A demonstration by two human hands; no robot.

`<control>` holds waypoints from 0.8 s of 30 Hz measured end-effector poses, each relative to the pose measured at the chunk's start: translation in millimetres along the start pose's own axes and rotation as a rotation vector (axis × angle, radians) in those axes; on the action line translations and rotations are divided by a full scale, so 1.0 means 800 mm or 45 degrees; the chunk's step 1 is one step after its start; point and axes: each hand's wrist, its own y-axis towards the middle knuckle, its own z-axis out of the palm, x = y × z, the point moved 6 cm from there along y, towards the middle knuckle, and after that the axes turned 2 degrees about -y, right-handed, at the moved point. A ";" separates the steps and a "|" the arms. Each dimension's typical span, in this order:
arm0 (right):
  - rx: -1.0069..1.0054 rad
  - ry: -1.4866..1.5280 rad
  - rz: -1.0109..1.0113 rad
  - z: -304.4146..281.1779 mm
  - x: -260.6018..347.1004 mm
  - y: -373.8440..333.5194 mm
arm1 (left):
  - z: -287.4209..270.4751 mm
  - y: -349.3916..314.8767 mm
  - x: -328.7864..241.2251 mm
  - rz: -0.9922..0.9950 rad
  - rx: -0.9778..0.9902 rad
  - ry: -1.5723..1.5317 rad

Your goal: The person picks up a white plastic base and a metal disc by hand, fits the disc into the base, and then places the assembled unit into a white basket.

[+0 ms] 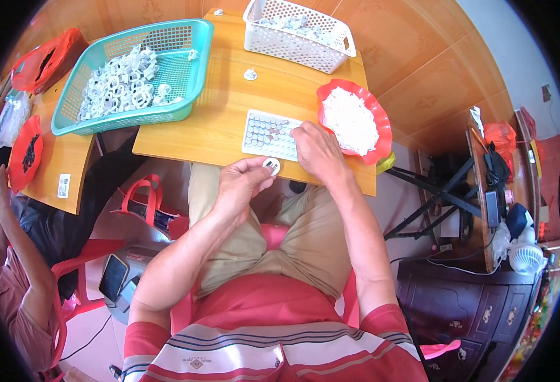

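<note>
My left hand (240,184) is closed on a small round white plastic part (271,166) with dark openings, held just off the table's near edge. Over the right end of a white tray (271,148) is my right hand (318,149), its fingertips pinched together. Whatever lies between those fingertips is too small or hidden to tell. Rows of small round grey pieces (262,129) fill much of the tray. Right beside that hand stands a red scalloped bowl (386,130) heaped with small white pieces (351,121).
A green basket (200,70) of white plastic parts (118,86) stands at the left on the wooden table (223,114). At the back is a white basket (296,52). One loose part (250,74) lies mid-table. Another person's arm (22,254) reaches to a red dish (27,153) at far left.
</note>
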 end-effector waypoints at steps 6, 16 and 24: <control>0.084 0.038 0.011 -0.001 -0.002 0.003 | -0.001 0.000 -0.002 0.003 0.002 0.001; 0.000 0.215 -0.022 0.000 -0.005 -0.001 | 0.000 0.000 -0.002 -0.006 -0.012 0.006; -0.006 0.173 0.011 0.000 -0.009 -0.007 | 0.002 -0.001 -0.003 -0.007 -0.003 0.000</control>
